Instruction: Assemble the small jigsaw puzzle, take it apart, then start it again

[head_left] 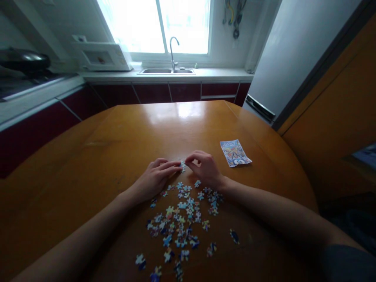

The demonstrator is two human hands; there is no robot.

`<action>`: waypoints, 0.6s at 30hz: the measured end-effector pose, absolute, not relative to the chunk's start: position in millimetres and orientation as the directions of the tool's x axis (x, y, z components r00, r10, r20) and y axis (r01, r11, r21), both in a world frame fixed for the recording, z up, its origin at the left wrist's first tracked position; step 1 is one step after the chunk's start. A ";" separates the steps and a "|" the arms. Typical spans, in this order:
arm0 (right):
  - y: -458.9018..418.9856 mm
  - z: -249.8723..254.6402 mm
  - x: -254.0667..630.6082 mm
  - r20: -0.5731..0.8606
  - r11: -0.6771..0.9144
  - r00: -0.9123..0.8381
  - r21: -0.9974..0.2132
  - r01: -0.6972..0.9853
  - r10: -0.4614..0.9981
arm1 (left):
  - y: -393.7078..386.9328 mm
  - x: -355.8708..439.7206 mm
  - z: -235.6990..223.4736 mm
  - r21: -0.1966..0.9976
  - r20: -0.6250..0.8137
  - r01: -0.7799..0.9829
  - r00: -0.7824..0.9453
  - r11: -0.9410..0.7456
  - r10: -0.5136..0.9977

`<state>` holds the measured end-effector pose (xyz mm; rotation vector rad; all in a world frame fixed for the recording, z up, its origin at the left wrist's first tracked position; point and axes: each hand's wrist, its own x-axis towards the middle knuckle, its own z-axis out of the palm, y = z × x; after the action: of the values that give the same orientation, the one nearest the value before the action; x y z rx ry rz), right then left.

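Note:
Both hands rest on a round wooden table (123, 141). My left hand (155, 177) and my right hand (205, 167) meet at their fingertips, pinching small jigsaw pieces (183, 166) between them on the tabletop. The fingers of both hands are curled and pressed together on these pieces. Several loose puzzle pieces (182, 219) lie scattered on the table between my forearms, closer to me.
A printed picture card (235, 152) lies on the table right of my right hand. Beyond the table are dark red cabinets, a sink with a tap (173, 58), a microwave (102, 56), a pan (25, 60) at left and a fridge (288, 58) at right.

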<state>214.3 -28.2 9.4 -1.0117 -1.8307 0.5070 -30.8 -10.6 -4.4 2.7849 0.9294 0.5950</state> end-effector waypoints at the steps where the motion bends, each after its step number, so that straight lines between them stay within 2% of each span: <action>1: -26.3 9.1 215.6 0.530 0.555 -0.187 -0.721 0.414 0.827 | -11.2 -30.4 -3.5 0.258 0.319 0.546 0.731 -0.797 0.603; 5: -22.4 5.9 216.4 0.446 0.464 -0.139 -0.803 0.373 0.884 | -12.8 -29.4 -2.3 0.254 0.307 0.551 0.734 -0.795 0.606; 9: -25.7 3.1 212.9 0.327 0.375 -0.190 -0.860 0.346 0.926 | -13.5 -29.8 -3.0 0.251 0.293 0.559 0.734 -0.790 0.612; 18: -29.8 6.1 211.9 0.236 0.376 -0.324 -0.783 0.495 0.916 | -14.7 -29.2 -2.7 0.266 0.304 0.550 0.731 -0.792 0.610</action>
<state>211.9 -29.8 6.1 -1.2146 -1.9582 0.7915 -29.2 -14.7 -2.7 2.7743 0.9367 0.5705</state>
